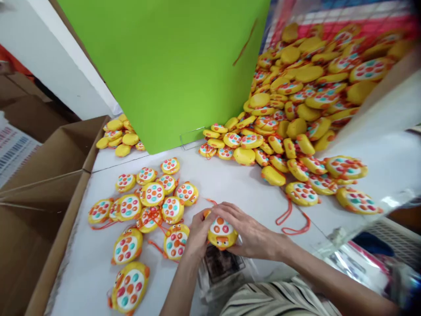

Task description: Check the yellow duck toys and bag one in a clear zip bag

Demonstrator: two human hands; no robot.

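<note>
Between both hands, near the table's front edge, is a yellow duck toy [223, 239] with a white panel of coloured round buttons; its eyes and orange beak face my body. My left hand [196, 235] grips its left side. Around the right side and far end wrap the fingers of my right hand [251, 232]. A bit of orange cord [211, 201] shows just beyond the fingers. Several similar toys lie button side up to the left, the nearest being a duck toy [176, 242] beside my left wrist. Some have orange cords across them.
A big pile of these toys [296, 101] spills from the back right, and a smaller pile [122, 134] sits at back left. A green board [171, 66] stands between them. Along the left edge is an open cardboard box [59, 193]. A dark tray [222, 263] lies below my hands.
</note>
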